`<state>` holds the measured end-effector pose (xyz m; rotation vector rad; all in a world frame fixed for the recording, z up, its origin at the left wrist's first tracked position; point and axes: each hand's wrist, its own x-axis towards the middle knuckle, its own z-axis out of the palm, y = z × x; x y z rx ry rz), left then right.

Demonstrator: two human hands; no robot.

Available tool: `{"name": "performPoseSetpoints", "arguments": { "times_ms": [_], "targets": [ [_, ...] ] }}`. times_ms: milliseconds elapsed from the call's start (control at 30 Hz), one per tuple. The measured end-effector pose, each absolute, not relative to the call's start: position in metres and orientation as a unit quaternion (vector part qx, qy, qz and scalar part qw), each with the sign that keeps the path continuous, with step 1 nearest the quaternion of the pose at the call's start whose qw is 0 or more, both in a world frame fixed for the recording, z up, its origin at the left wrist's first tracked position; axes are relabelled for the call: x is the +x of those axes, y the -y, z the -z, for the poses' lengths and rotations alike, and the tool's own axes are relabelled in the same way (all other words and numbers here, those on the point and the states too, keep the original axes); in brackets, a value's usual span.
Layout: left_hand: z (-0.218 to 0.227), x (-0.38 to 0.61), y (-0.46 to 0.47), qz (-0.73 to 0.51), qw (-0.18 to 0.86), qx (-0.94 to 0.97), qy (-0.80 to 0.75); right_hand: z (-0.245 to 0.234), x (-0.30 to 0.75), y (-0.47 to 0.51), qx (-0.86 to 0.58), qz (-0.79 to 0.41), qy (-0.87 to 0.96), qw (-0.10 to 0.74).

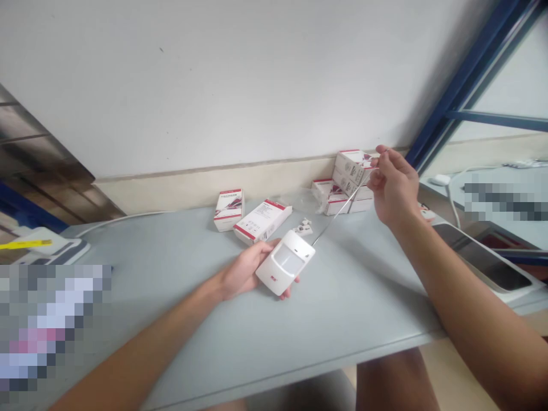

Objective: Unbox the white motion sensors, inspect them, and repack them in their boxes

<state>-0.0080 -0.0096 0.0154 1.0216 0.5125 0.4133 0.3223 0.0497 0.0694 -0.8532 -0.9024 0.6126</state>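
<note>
My left hand (244,269) grips a white motion-sensor unit (286,262) with a frosted window, held just above the grey table (257,331). A thin metal antenna (340,210) runs from the unit's top up and to the right. My right hand (391,185) is raised over the table's far right, its fingertips pinched on the antenna's tip.
Two red-and-white boxes (261,220) lie near the wall, and a stack of similar boxes (349,182) stands behind my right hand. A small white bracket (305,228) lies by the sensor. A white tray-like device (486,264) sits at the right, and a blue frame (462,80) rises beyond.
</note>
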Motion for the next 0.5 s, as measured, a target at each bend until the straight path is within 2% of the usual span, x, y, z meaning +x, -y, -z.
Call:
{"name": "performPoseSetpoints", "arguments": {
  "times_ms": [500],
  "targets": [
    [-0.0169, -0.0080, 0.0097, -0.187, 0.816, 0.491, -0.242, -0.0643, 0.3179, -0.0528, -0.400, -0.255, 0.422, 0.773]
  ]
}}
